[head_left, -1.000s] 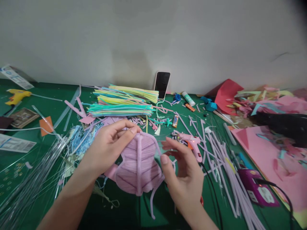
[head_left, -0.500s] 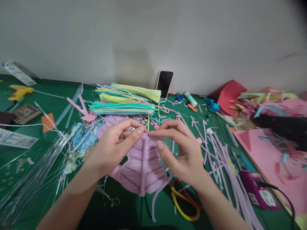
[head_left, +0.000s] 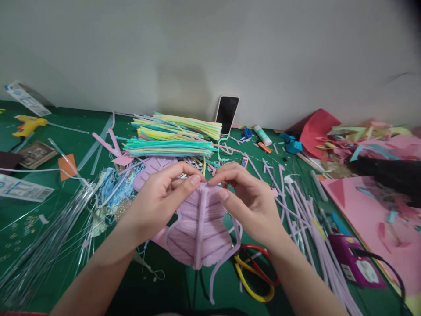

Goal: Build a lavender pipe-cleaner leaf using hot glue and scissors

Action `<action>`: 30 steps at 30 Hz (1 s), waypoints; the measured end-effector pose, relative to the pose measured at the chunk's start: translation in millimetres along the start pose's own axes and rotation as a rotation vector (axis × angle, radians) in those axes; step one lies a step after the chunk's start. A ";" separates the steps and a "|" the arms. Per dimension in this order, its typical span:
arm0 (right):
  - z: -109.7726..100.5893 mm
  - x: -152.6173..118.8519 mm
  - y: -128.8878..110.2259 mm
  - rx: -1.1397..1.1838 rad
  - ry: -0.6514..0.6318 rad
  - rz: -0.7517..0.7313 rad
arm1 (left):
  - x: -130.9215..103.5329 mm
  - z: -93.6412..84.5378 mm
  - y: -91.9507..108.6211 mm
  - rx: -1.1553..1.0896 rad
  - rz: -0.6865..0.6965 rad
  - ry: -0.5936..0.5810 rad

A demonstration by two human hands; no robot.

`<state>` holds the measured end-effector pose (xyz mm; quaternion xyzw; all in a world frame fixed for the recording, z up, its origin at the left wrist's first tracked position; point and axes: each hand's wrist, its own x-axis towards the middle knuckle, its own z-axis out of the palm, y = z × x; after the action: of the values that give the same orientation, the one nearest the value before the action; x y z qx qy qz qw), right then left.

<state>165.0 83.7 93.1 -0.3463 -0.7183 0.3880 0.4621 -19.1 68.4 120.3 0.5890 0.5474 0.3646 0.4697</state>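
Observation:
A lilac pipe-cleaner leaf (head_left: 213, 239) with a thick midrib and darker slanting veins hangs in front of me, its top edge between my fingertips. My left hand (head_left: 166, 195) pinches that top edge from the left, thumb against index finger. From the right, my right hand (head_left: 251, 202) grips the same edge near the midrib's top, its fingers bent. A loose pipe-cleaner end (head_left: 213, 281) curls down from the leaf's right side. Behind my left hand lies another lilac leaf shape (head_left: 153, 169), partly covered.
Bundled yellow and teal pipe cleaners (head_left: 171, 147) lie behind, before an upright phone (head_left: 226, 114). Scissors or pliers with red and yellow handles (head_left: 255, 281) rest right of the leaf. Lilac pipe cleaners (head_left: 315, 237), a purple device (head_left: 355, 261), wires (head_left: 42, 245) and a yellow glue gun (head_left: 29, 126) surround this.
My right thumb and fingers have drawn a little closer to the leaf's top edge. The leaf has shifted slightly to the right, and the view has moved a little.

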 end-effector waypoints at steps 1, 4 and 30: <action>-0.3 1.0 0.5 0.017 -0.004 0.007 | -0.2 0.1 0.2 -0.001 0.002 -0.004; -1.4 3.2 1.4 0.038 -0.013 0.005 | -0.6 -0.1 0.7 -0.017 0.001 -0.016; -4.0 4.3 0.7 -0.076 -0.020 -0.089 | 0.6 -1.5 -3.0 -0.054 0.048 -0.061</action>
<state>167.4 88.7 95.3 -0.3274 -0.7519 0.3429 0.4581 -21.3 69.1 117.8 0.5999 0.5083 0.3723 0.4931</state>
